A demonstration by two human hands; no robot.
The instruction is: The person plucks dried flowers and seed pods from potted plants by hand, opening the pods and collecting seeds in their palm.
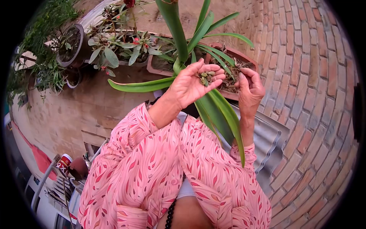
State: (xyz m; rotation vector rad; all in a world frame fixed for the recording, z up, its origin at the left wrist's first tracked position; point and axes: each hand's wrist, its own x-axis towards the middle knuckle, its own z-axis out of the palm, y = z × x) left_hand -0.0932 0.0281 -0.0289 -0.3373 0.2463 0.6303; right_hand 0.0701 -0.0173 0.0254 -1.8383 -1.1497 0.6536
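My left hand (187, 87) is turned palm up with its fingers slightly curled, cupping a small heap of green and brown seed pods (206, 78). To its right, my right hand (251, 88) has its thumb and fingers pinched together at a withered, brown plant (233, 74). Exactly what is between those fingertips is partly hidden. The dry plant grows from a reddish rectangular planter (249, 62) under both hands. A large plant with long, strap-like green leaves (218, 114) rises close to my left hand, and some leaves hang below my wrists.
Potted plants with red flowers (136, 40) line a ledge at upper left, beside a round pot (72, 45). Corrugated metal sheeting (268, 141) lies below my right forearm. Brick paving (305, 95) covers the right side. A metal rack with containers (63, 187) stands at lower left.
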